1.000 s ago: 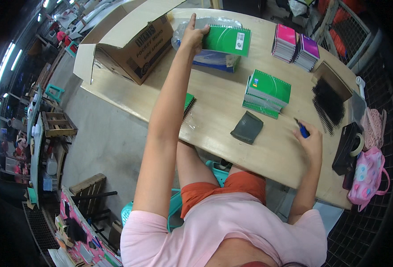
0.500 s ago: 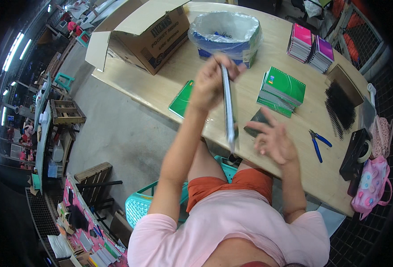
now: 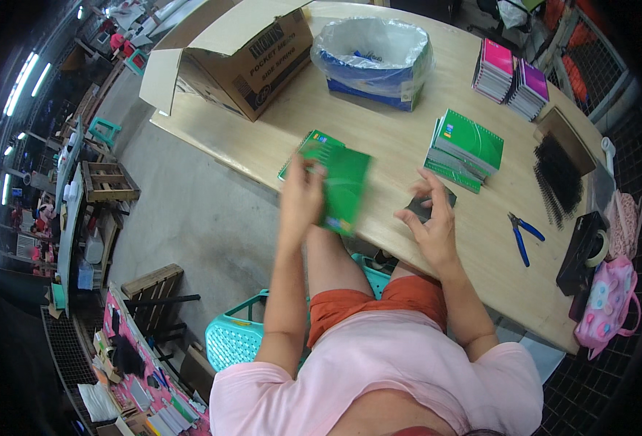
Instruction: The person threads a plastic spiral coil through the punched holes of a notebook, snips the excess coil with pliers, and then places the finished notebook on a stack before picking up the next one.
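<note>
My left hand (image 3: 303,195) grips a green spiral notebook (image 3: 347,190) by its left edge, with the cover tilted toward me over the table's near edge. Motion blurs the cover a little. Partly behind it, another green notebook (image 3: 322,138) lies on the table. My right hand (image 3: 434,224) hovers with thumb and fingers curved apart and nothing between them. Just behind its fingers is a small dark flat piece (image 3: 443,198) on the tabletop, whose kind I cannot make out. Beyond that stands a stack of green spiral notebooks (image 3: 468,142).
A cardboard box (image 3: 263,65) and a blue bin with a clear liner (image 3: 372,80) stand at the back. Pink notebooks (image 3: 494,69) and purple notebooks (image 3: 527,89) are stacked far right. Black spiral wires (image 3: 558,174), blue-handled cutters (image 3: 519,238) and a pink pouch (image 3: 603,305) lie rightward.
The notebook in my left hand has turned from edge-on to showing its green cover, and has moved left and lower. My right hand has shifted slightly left, its fingers more curled.
</note>
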